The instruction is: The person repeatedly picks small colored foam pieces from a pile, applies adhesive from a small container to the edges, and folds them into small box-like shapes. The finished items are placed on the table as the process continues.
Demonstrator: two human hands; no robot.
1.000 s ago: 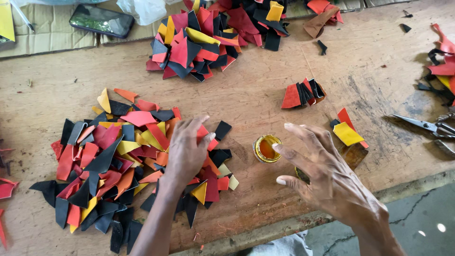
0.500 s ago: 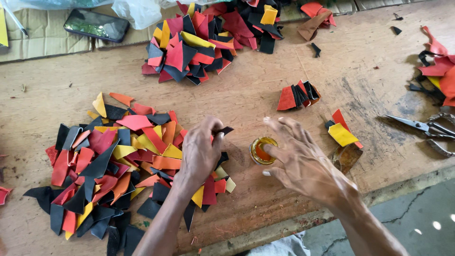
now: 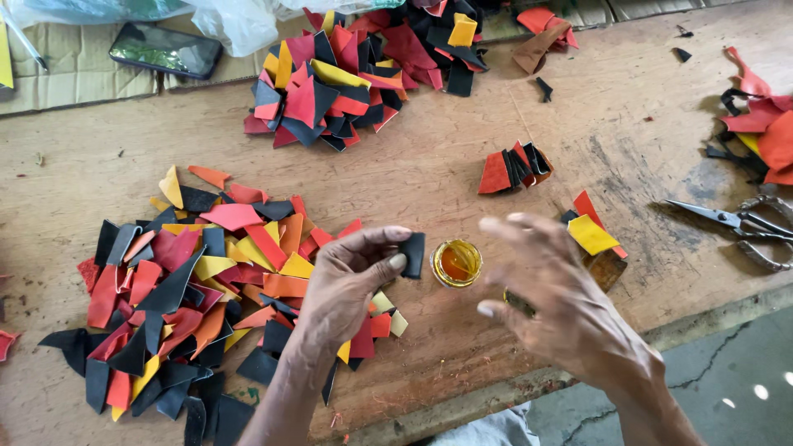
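My left hand (image 3: pixel 351 285) pinches a small black scrap (image 3: pixel 413 254) between thumb and fingers, just left of a small round tin of amber glue (image 3: pixel 456 263). Under and to the left of that hand spreads a big pile of red, orange, yellow and black cut pieces (image 3: pixel 178 285). My right hand (image 3: pixel 562 297) hovers right of the tin, fingers spread and blurred, holding nothing I can make out. It partly covers a brown piece beneath it.
A second pile of coloured pieces (image 3: pixel 355 78) lies at the back. A small folded stack (image 3: pixel 515 168) and yellow and red pieces (image 3: pixel 593 231) sit right of centre. Scissors (image 3: pixel 739 223) lie at the right, a phone (image 3: pixel 165 49) at back left. The table's front edge runs close below my hands.
My left hand has lifted off the pile with a black scrap and brought it towards the glue tin. My right hand stayed beside the tin, shifting slightly.
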